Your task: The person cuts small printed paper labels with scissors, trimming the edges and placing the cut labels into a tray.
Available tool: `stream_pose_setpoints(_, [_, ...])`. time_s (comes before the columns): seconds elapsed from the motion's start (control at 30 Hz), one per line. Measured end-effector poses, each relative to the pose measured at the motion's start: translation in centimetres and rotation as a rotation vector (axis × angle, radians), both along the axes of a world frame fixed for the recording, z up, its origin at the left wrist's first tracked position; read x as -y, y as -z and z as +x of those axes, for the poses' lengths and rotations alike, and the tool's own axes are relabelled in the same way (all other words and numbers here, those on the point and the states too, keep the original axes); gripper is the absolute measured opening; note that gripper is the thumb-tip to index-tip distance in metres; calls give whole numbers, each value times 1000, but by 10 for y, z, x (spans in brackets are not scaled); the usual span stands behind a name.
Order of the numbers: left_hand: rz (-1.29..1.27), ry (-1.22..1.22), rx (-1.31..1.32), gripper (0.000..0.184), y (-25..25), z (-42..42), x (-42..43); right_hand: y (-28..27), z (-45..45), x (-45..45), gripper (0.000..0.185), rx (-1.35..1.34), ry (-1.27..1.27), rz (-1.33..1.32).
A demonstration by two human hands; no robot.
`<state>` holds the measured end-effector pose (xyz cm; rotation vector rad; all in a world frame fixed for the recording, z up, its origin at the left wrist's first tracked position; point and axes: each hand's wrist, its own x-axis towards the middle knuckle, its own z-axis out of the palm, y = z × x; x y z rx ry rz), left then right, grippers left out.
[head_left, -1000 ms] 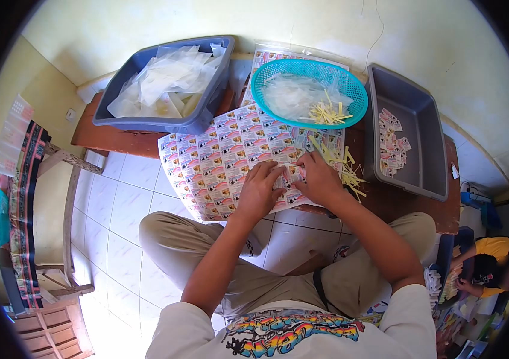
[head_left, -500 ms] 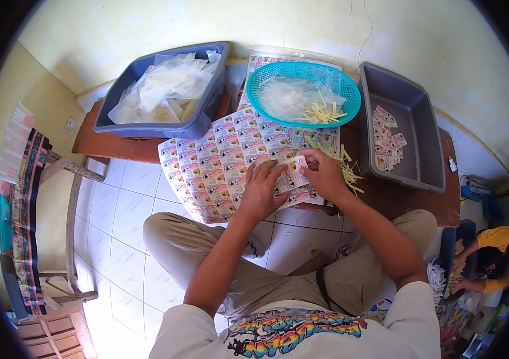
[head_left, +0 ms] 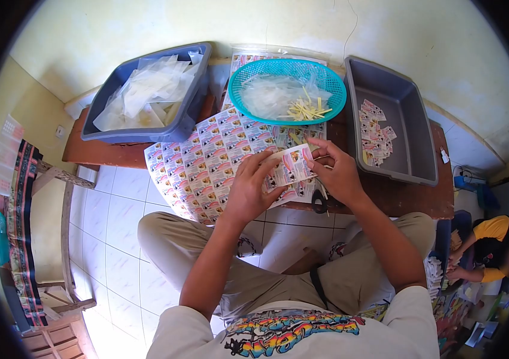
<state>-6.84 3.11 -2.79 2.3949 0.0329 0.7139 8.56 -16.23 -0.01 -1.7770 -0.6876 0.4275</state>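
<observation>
A pale yellow plaster wall [head_left: 272, 24] with a thin crack rises behind a long reddish-brown bench [head_left: 392, 200]. Near the bench's left end sits a blue-grey plastic tub [head_left: 200, 81], heaped with flat translucent sheets [head_left: 152, 90]. By the back edge, an oval turquoise basket [head_left: 341, 99] of perforated plastic holds crinkled clear film [head_left: 269, 96] and thin yellowish strips [head_left: 308, 110]. Towards the right end, a smooth grey rectangular tub [head_left: 410, 113] has small printed paper labels [head_left: 377, 137] scattered on its floor.

A broad printed sheet [head_left: 188, 167], patterned in repeating rows, curls over the front edge. Above its right part is a narrow printed paper piece [head_left: 294, 164]. The left hand [head_left: 247, 184] has its thumb and fingers clamped on the piece's left end; the right hand [head_left: 333, 170] pinches its right end. A black looped handle [head_left: 319, 202] shows at the front edge, below the right hand.

A second ago both hands were down on the sheet; now the piece is raised and tilted between them, and more of the handle shows
</observation>
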Motion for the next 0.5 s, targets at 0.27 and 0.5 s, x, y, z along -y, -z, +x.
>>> stream_pose_setpoints(0.27, [-18, -26, -26, 65, 10, 7, 6, -7, -12, 27, 52, 82, 7, -132])
stream_pose_setpoints(0.5, [8, -54, -73, 69, 18, 13, 13, -1, -33, 60, 57, 527, -84, -620])
